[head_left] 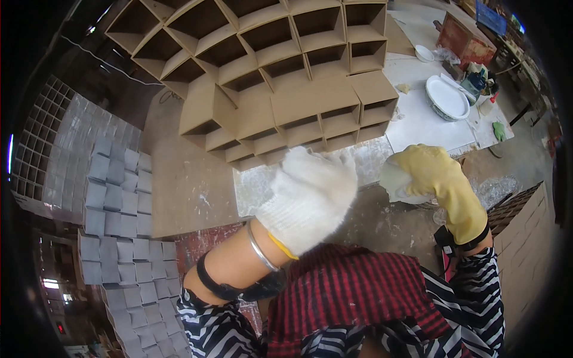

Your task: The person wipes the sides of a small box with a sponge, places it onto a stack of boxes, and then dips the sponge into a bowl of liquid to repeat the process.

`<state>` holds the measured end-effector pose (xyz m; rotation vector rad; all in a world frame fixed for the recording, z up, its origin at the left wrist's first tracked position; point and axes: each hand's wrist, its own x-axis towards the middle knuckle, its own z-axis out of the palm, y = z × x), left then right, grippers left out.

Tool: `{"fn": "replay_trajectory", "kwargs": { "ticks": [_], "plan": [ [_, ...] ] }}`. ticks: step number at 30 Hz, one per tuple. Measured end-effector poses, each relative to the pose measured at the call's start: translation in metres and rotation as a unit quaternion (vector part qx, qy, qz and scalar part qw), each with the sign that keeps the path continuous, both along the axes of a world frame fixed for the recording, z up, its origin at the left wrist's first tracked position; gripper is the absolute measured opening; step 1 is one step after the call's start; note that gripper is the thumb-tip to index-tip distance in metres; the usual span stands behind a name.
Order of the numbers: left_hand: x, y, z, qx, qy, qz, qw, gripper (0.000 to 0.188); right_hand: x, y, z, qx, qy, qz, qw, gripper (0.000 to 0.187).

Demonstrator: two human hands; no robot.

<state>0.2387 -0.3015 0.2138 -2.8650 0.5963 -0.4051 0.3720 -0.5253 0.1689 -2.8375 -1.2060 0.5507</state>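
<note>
My left hand (313, 197), in a white knitted glove, is at the near edge of the table, against the lowest boxes of a stack. Its fingers curl inward, and anything in them is hidden. To its right, my right hand (433, 179) wears a yellow rubber glove. Its fingers bend round a pale, whitish piece (394, 181) whose kind I cannot make out. Ahead of both hands rises the stack of brown cardboard boxes (310, 101), set in rows with their open sides toward me.
A white basin (447, 98) stands on the white-covered table at the right, with a small white bowl (424, 53) and a red box (465, 40) behind. Grey-white boxes (122, 203) are piled at the left. More brown boxes (522, 250) stand at the lower right.
</note>
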Motion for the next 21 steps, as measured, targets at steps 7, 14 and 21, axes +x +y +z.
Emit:
{"fn": "replay_trajectory", "kwargs": {
  "ticks": [7,14,21],
  "plan": [
    [-0.066,-0.144,0.036,-0.078,-0.133,0.324,0.933,0.015,-0.036,0.0,0.016,0.08,0.011,-0.004,0.997,0.023],
    [-0.051,-0.06,0.024,-0.009,0.03,0.036,0.999,0.015,-0.023,-0.021,-0.023,0.096,0.056,-0.064,0.992,0.04],
    [0.016,0.084,-0.17,-0.286,0.089,0.162,0.94,0.029,-0.015,-0.023,-0.068,0.107,0.129,-0.156,0.974,0.06]
  ]
}}
